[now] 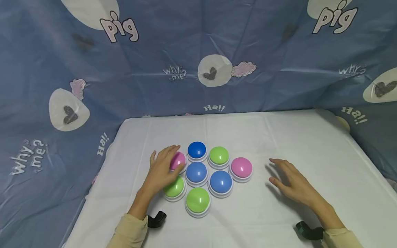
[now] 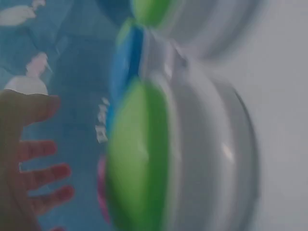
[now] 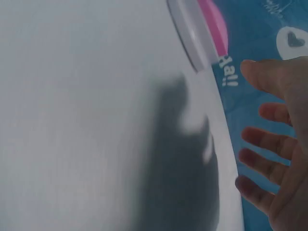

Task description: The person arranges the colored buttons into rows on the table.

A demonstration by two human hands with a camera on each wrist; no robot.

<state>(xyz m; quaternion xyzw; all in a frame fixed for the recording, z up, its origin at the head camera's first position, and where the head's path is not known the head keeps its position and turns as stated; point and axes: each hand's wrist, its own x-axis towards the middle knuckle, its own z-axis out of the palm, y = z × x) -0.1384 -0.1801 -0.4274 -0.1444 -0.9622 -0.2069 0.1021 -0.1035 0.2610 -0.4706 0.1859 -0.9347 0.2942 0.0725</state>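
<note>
Round push buttons with coloured domes and white bases stand in a tight cluster on a white cloth. My left hand (image 1: 161, 172) is over the left pink button (image 1: 178, 161), fingers spread and partly covering it. Just below that hand is the left green button (image 1: 174, 187), which looms blurred in the left wrist view. A dark blue button (image 1: 196, 150) stands at the back, beside another green button (image 1: 219, 155). Two lighter blue buttons (image 1: 196, 172) fill the middle, with a green button (image 1: 197, 200) in front. My right hand (image 1: 294, 184) hovers to the right of the right pink button (image 1: 242, 167), holding nothing.
The white cloth (image 1: 263, 220) covers the table around the buttons. Behind and at both sides hangs a blue printed sheet (image 1: 149, 93). A black wrist device (image 1: 156, 219) sits at the left wrist, and another black device (image 1: 309, 231) at the right.
</note>
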